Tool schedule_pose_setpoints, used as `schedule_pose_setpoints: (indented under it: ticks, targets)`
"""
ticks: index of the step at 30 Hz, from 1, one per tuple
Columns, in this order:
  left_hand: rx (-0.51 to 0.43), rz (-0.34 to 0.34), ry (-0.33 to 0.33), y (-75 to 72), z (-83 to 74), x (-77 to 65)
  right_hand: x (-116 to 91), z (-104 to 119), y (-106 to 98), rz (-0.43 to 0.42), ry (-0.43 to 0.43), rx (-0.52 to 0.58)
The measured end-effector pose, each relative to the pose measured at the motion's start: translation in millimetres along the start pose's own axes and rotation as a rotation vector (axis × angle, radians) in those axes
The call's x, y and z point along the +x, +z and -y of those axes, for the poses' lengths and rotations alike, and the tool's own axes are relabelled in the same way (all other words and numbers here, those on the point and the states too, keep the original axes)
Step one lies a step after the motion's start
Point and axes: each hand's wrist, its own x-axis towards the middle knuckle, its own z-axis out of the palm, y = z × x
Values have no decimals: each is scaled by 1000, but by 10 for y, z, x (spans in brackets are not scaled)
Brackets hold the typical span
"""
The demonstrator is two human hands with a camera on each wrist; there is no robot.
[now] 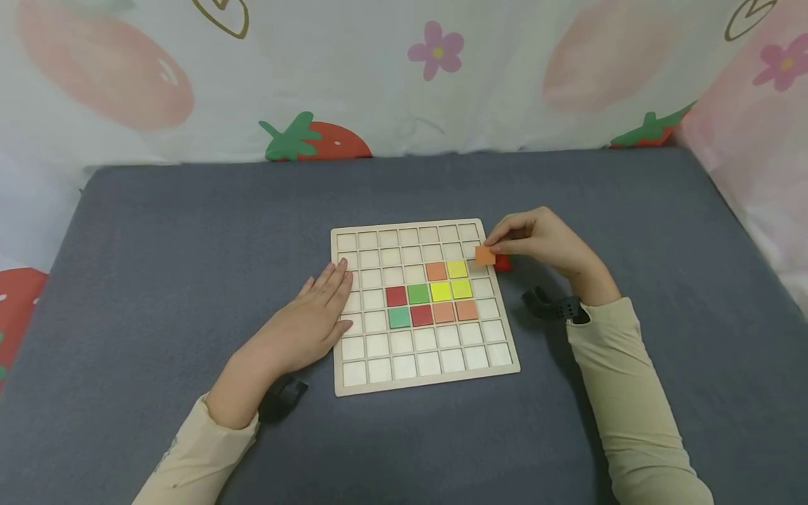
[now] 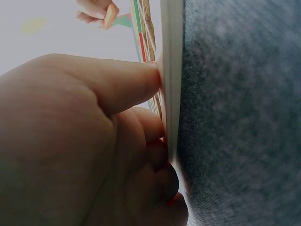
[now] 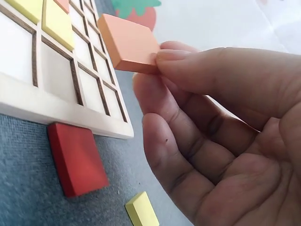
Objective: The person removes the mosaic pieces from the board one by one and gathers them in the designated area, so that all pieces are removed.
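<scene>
So, R hand (image 1: 549,242): grip pinches orange tile (image 3: 127,43) at 1 end, thumb + fingers.
Orange tile: held up nr R edge of board (image 1: 424,339); prob light, hard, bit smooth, not easy to break.
Tile sides (image 3: 134,65): prob best spot to hold, w/ fingertips.
L hand (image 1: 309,322): grip released, fingers out on board's L edge.
Red tile (image 3: 80,157): on tabletop (image 1: 158,280) by board, loose yellow tile (image 3: 143,209) nr.

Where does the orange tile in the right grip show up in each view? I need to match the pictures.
Head: the orange tile is right of centre, in the right grip, at the board's right edge.
Left wrist: at the top, left of centre, small.
Right wrist: upper part, just left of centre.
Shared landmark: the wooden board, seen nearly edge-on from the left wrist.
</scene>
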Motion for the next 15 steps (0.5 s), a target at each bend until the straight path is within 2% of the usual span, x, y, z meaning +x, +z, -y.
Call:
schedule_pose_setpoints:
  ticks: [10, 15]
  targets:
    - [5, -6, 7, 7, 4, 1, -20, -31, -53, -19, 42, -47]
    - [8, -10, 9, 7, 8, -1, -30, -43, -90, -25, 36, -38]
